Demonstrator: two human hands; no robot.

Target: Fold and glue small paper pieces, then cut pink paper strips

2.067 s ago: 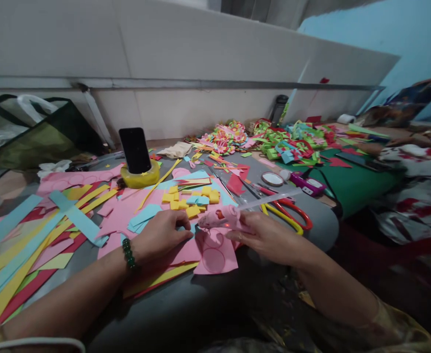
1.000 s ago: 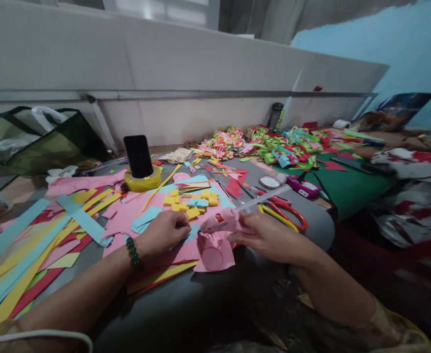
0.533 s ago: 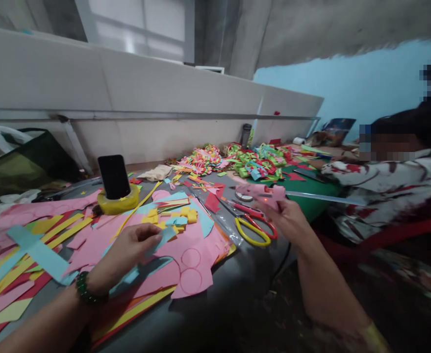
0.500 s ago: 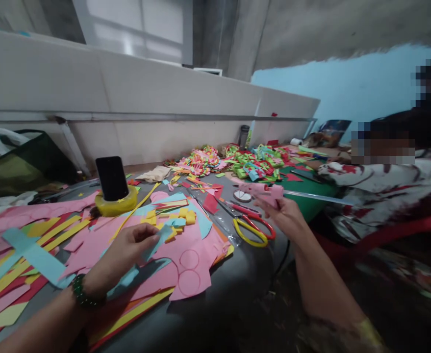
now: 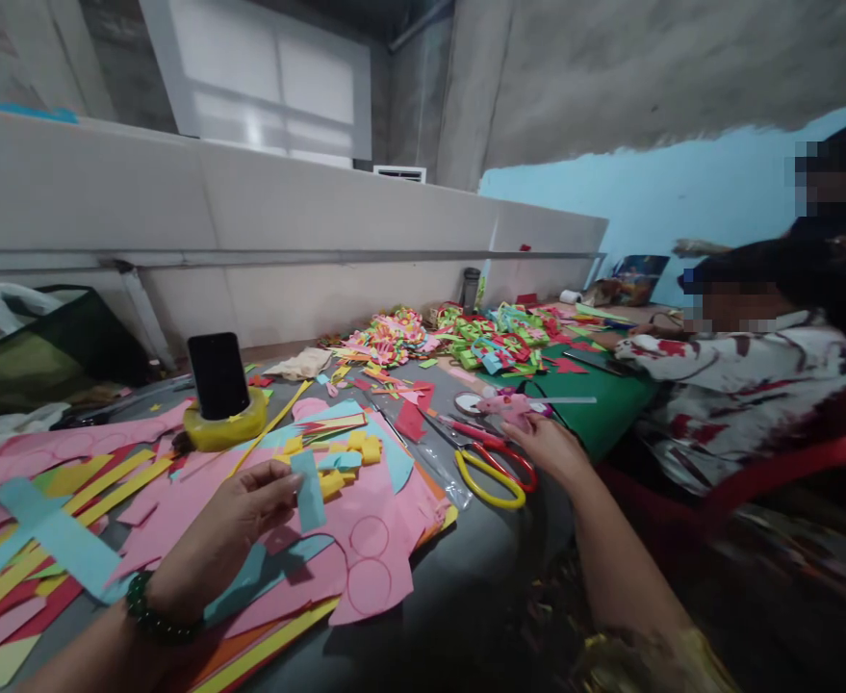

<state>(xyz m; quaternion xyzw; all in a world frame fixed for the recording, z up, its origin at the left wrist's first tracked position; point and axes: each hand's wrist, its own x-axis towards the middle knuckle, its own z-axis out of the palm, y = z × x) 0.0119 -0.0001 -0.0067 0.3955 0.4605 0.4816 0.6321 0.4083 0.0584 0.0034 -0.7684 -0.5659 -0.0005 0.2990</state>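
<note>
Pale wall panels (image 5: 285,207) run behind a grey table (image 5: 495,549) scattered with cut coloured paper. At the far left sits a dark green mesh bag with white handles (image 5: 68,342); nearer, long light-blue, yellow and red paper strips (image 5: 39,525) overlap one another. Next along, a black smartphone (image 5: 218,375) leans upright in a yellow tape roll (image 5: 226,423).

The left hand (image 5: 224,525), a dark green bead bracelet (image 5: 152,606) at its wrist, has thumb and fingers pinched together on a small light-blue paper rectangle (image 5: 310,491), raised above pink paper sheets (image 5: 336,577) and just beside small folded yellow paper pieces (image 5: 363,446). Circles are drawn on the pink near the table edge.

Further right lie scissors with yellow handles (image 5: 491,489) and scissors with red handles (image 5: 520,467), below heaps of multicoloured paper loops (image 5: 495,337). Above these handles the right hand (image 5: 549,448) is closed around a pink glue gun (image 5: 507,406), a clear glue stick (image 5: 574,400) projecting rightward from its rear.

Beyond a green surface (image 5: 602,395), a person in a white-and-red patterned top (image 5: 747,371) sits at far right.
</note>
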